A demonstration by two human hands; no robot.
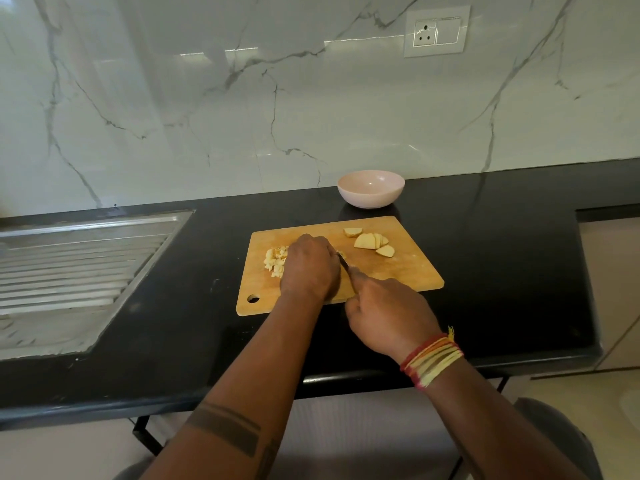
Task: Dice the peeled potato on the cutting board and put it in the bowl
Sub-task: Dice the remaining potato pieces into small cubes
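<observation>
Centrally, the person's right hand (pixel 388 315) curls its fingers around the handle of a knife (pixel 347 268), whose dark, narrow blade angles up and to the left across a wooden cutting board (pixel 408 271). The handle is mostly hidden inside the fist. Just left of the blade, the left hand (pixel 309 268) lies knuckles up on the board with its fingers bent down over potato; the piece beneath is almost wholly covered, so how firmly it is pinched cannot be told. At the left edge of that hand lies a loose heap of diced potato (pixel 275 261), small pale yellow cubes with irregular edges, touching one another. Toward the far right part of the board sit the potato slices (pixel 372 241), pale yellow half-rounds leaning against each other in a short fanned row, with one separate piece just behind them and another just in front. The board is light brown, rectangular, with a round hanging hole near its front left corner, and lies on a black countertop (pixel 502 244). A pale pink bowl (pixel 370 188) stands upright just beyond the board's far edge, near the white marble-patterned wall (pixel 242 98). A ribbed steel drainboard (pixel 76 271) is set into the counter well to the left. Red and yellow threads (pixel 431 358) wrap the right wrist.
</observation>
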